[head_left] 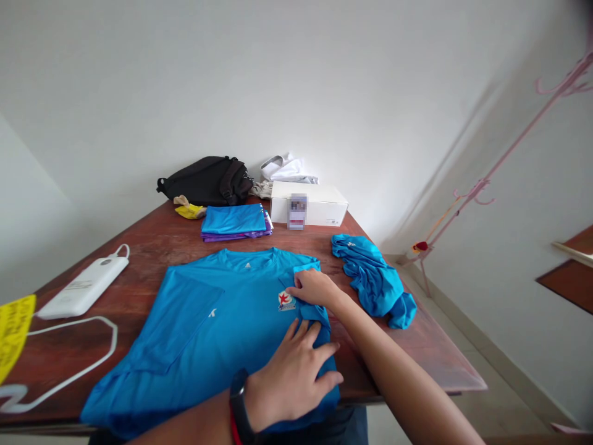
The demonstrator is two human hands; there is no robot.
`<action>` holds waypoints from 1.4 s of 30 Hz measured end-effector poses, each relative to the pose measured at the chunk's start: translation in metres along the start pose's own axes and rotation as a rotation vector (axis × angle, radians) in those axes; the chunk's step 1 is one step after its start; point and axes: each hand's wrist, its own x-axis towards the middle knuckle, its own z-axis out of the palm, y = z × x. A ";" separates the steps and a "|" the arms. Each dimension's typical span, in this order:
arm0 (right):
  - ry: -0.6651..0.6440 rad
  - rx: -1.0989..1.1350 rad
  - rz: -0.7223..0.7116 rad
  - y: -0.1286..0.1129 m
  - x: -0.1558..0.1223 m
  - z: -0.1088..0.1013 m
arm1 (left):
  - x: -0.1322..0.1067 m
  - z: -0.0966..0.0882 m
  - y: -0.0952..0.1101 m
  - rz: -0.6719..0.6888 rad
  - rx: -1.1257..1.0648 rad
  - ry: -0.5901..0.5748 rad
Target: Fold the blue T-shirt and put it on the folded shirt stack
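Nearest, the left hand (296, 374), with a dark band at its wrist, lies open on the blue shirt (231, 334), fingers spread, nothing clasped. That shirt is laid out face up on the reddish-brown table (139, 238), collar at twelve o'clock; from its middle, the left hand sits at four o'clock. At two o'clock the right hand (317, 287) bends over the sleeve beside a red-and-white badge (286, 301), fingers curled and thumb on the cloth; whether it pinches any fabric, I cannot tell.

Round at nine o'clock are a white hanger (88, 372) and a yellow piece (16, 334) with lettering; a white oblong device (88, 287) lies toward ten. Between two and three, a crumpled blue garment (375, 281) is bunched. Farther off, a folded stack (234, 219) sits at twelve, a white box (319, 201) near one, a black bag (199, 179) between eleven and twelve. Beyond the table, a pink stand (514, 151) leans into view at two.
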 end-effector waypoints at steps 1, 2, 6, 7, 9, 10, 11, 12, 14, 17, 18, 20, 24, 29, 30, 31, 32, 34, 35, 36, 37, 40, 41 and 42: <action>0.003 0.009 0.009 0.000 0.000 0.000 | 0.001 -0.006 -0.001 -0.017 -0.062 0.009; 0.007 0.014 0.013 0.000 0.000 0.001 | 0.002 -0.012 -0.003 -0.039 -0.130 0.017; 0.017 0.034 0.014 0.000 0.001 0.002 | 0.008 -0.035 -0.011 -0.081 -0.333 0.044; 0.018 0.047 0.018 0.001 0.002 0.003 | 0.009 -0.039 -0.013 -0.076 -0.362 0.043; 0.020 0.081 0.024 0.002 0.004 0.004 | 0.011 -0.043 -0.017 -0.068 -0.414 0.039; 0.020 0.095 0.024 0.003 0.004 0.005 | 0.012 -0.044 -0.018 -0.063 -0.439 0.040; 0.019 0.108 0.020 0.004 0.005 0.005 | 0.013 -0.044 -0.018 -0.060 -0.465 0.044; 0.019 0.117 0.015 0.004 0.005 0.005 | 0.014 -0.043 -0.018 -0.064 -0.497 0.047; 0.022 0.126 0.004 0.005 0.005 0.006 | 0.015 -0.041 -0.019 -0.104 -0.626 0.029; 0.050 0.157 -0.016 0.007 0.006 0.006 | 0.017 -0.040 -0.022 -0.268 -0.930 -0.038; 0.072 0.195 -0.027 0.008 0.007 0.006 | 0.017 -0.040 -0.024 -0.339 -1.036 -0.052; 0.126 0.320 -0.054 0.012 0.010 0.005 | 0.015 -0.040 -0.030 -0.471 -1.231 -0.062; 0.142 0.665 -0.098 0.021 0.014 0.003 | 0.017 -0.042 -0.048 -0.571 -1.513 -0.009; 0.021 0.980 -0.055 0.021 0.015 0.000 | 0.035 -0.049 -0.065 -0.576 -1.558 0.171; 0.000 1.016 -0.045 0.020 0.014 0.001 | 0.040 -0.052 -0.067 -0.570 -1.546 0.161; -0.024 1.050 -0.035 0.018 0.014 0.001 | 0.045 -0.054 -0.069 -0.562 -1.523 0.137; -0.048 1.077 -0.027 0.017 0.014 0.002 | 0.050 -0.056 -0.071 -0.561 -1.490 0.111; -0.093 1.117 -0.009 0.016 0.014 0.002 | 0.058 -0.058 -0.075 -0.605 -1.401 0.067; -0.104 1.147 0.009 0.016 0.014 0.002 | 0.061 -0.059 -0.077 -0.641 -1.349 0.059; -0.091 1.190 0.034 0.018 0.015 0.002 | 0.063 -0.059 -0.079 -0.672 -1.292 0.067; -0.051 1.240 0.065 0.021 0.016 0.000 | 0.065 -0.059 -0.080 -0.691 -1.228 0.089; 0.202 1.311 0.173 0.038 0.020 -0.004 | 0.064 -0.059 -0.083 -0.651 -1.033 0.162; 0.295 1.251 0.201 0.045 0.022 -0.005 | 0.063 -0.060 -0.084 -0.626 -0.977 0.162; 0.369 1.168 0.224 0.052 0.024 -0.005 | 0.061 -0.060 -0.085 -0.603 -0.929 0.144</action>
